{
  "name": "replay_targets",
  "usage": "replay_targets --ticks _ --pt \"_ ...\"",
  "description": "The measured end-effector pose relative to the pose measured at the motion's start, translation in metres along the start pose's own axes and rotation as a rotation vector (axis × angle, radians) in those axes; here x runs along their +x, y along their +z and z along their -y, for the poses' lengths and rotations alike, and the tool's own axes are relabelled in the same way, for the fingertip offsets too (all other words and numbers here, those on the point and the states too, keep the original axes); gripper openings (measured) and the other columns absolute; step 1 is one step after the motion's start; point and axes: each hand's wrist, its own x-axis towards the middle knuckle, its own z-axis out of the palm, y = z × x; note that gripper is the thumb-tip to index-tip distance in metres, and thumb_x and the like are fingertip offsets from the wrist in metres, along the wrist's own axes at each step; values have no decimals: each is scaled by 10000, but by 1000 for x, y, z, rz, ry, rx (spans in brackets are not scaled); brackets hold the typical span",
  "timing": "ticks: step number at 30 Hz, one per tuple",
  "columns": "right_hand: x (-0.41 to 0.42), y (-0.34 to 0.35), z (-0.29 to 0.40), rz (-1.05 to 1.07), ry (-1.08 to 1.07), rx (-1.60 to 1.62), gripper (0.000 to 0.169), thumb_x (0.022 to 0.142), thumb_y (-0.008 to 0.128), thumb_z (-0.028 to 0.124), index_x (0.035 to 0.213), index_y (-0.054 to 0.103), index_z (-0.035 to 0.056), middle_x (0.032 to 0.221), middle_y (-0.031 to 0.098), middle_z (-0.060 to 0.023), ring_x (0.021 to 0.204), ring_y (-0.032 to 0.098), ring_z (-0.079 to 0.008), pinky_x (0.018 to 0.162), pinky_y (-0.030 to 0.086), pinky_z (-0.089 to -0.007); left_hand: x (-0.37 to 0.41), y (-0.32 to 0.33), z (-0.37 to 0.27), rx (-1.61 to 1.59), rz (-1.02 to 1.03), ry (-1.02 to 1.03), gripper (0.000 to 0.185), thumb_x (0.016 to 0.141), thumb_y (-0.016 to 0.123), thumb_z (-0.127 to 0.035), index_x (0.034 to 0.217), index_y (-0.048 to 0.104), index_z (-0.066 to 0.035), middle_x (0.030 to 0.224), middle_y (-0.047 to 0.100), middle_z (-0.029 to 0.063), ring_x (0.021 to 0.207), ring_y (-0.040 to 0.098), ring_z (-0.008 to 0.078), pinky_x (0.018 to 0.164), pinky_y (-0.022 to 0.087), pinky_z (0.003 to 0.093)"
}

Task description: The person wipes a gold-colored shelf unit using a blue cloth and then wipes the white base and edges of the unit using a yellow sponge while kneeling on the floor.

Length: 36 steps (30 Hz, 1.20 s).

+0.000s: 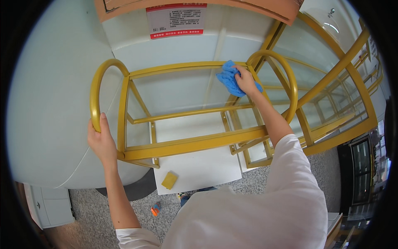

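Observation:
My left hand (103,141) grips the curved left handle (95,90) of a gold-painted metal rack (196,140). The rack has a clear top panel (174,93), which looks like glass. At the panel's far right corner, my right hand (245,81) presses a crumpled blue cloth (230,79) down by the frame. The cloth covers part of the far rail and panel edge. A matching curved handle (293,84) rises to the right of my right forearm. Below the rack, a yellow sponge (169,180) lies on the near part of a white board (199,171).
Another gold-framed glass rack (339,133) stands close on the right. A printed notice (176,21) hangs on the wall behind. On the speckled floor (90,214) lies an orange and blue object (155,209), perhaps a spray bottle head. A white cabinet (51,205) stands at lower left.

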Motion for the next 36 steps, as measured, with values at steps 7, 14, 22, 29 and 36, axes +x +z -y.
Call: replay_targets --ticks 7,14,22,29,36 --pt "35 -32 6 -446 -630 -739 377 816 588 57 1192 620 71 1213 615 -162 1142 560 -358 970 437 -449 -2 -8 -2 -73 -16 16 259 984 608 -232 888 606 9 689 489 -30 623 398 71 547 349 272" --pt "58 29 -42 -166 -96 -408 375 863 542 132 1223 629 71 1203 647 -201 1135 590 -380 971 459 -443 -5 -11 -10 9 -25 -87 306 942 640 -273 809 569 -7 613 475 18 596 422 88 542 369 298" --pt "80 234 183 191 -256 23 506 875 563 126 1380 529 124 1252 651 -159 1115 624 -358 980 470 -414 -3 -12 -13 -20 0 -104 306 944 642 -270 813 567 -3 615 509 26 574 434 100 537 379 305" --pt "43 295 262 181 -128 298 669 852 512 53 1472 275 -32 1297 628 -169 1206 562 -388 1052 378 -431 -7 -11 -12 1 -2 -74 354 948 633 -320 826 568 5 621 535 80 559 462 147 546 403 329" --pt "-88 262 290 608 -450 497 360 876 477 10 1221 581 0 1106 670 -230 1022 625 -422 891 484 -442 -3 -7 3 -54 21 -63 444 943 635 -411 808 578 9 593 508 77 572 454 147 546 403 331"
